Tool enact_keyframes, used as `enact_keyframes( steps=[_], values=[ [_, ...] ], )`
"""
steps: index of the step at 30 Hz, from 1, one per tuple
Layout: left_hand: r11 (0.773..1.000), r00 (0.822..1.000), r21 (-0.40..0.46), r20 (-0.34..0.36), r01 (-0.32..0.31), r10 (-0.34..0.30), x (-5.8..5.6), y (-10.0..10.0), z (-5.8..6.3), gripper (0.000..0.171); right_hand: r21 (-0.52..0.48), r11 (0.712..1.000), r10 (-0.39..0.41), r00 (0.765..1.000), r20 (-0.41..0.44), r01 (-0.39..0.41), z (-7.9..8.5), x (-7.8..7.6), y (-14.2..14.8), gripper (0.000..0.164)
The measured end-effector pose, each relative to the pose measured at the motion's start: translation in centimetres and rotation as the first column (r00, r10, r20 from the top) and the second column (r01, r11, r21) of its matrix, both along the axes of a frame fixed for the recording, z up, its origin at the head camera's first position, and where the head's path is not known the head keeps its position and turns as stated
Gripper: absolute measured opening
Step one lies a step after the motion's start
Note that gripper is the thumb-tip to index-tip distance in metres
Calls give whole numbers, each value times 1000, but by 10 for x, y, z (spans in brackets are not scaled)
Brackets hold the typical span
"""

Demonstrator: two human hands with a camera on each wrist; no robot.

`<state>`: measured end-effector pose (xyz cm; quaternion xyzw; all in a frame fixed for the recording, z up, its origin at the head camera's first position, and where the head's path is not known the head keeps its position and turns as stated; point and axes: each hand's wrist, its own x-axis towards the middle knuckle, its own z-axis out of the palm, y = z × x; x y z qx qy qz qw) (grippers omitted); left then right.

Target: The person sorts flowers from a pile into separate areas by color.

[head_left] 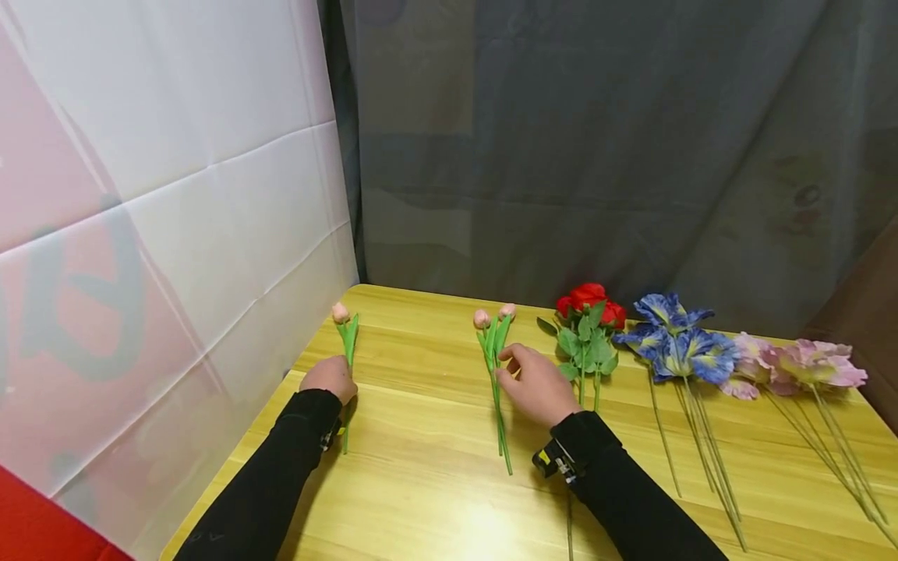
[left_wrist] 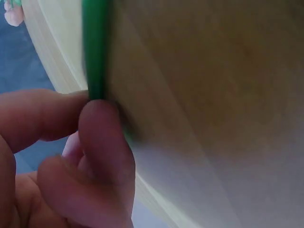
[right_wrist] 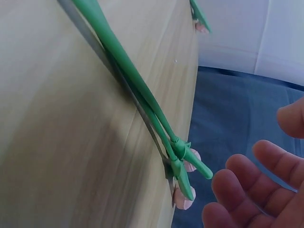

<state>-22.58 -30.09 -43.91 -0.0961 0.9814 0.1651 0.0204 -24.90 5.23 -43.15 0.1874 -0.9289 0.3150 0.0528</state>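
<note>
On the left of the table, my left hand (head_left: 330, 379) pinches the green stem (left_wrist: 96, 52) of a single pink tulip (head_left: 341, 313) between thumb and fingers. That tulip's bloom points to the far edge. My right hand (head_left: 539, 386) hovers beside two pink tulips (head_left: 496, 358) lying together near the middle, their stems side by side. In the right wrist view its fingers (right_wrist: 232, 185) are loosely bent and hold nothing, with a gap between them and the two blooms (right_wrist: 184, 197).
Right of the tulips lie red roses (head_left: 589, 300), blue irises (head_left: 677, 343) and pink ruffled flowers (head_left: 807, 365), their stems toward me. One thin stem (head_left: 570, 522) shows beside my right forearm. A white cloth (head_left: 210, 195) hangs left, a dark curtain (head_left: 561, 156) behind the wooden table (head_left: 421, 452).
</note>
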Motion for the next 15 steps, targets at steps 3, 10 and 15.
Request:
enact_keyframes(
  steps=[3,10,15],
  values=[
    [1000,1000,11,11,1,-1,1,0,1,13,3,1000,0,1000,-1,0,1,0,1,31],
    [997,1000,74,-18,27,-26,3,8,7,19,3,1000,-5,1000,0,5,1,1,2,30],
    [983,997,174,-54,59,-50,4,27,17,12,-13,1000,-5,1000,4,5,3,1,1,29]
  ],
)
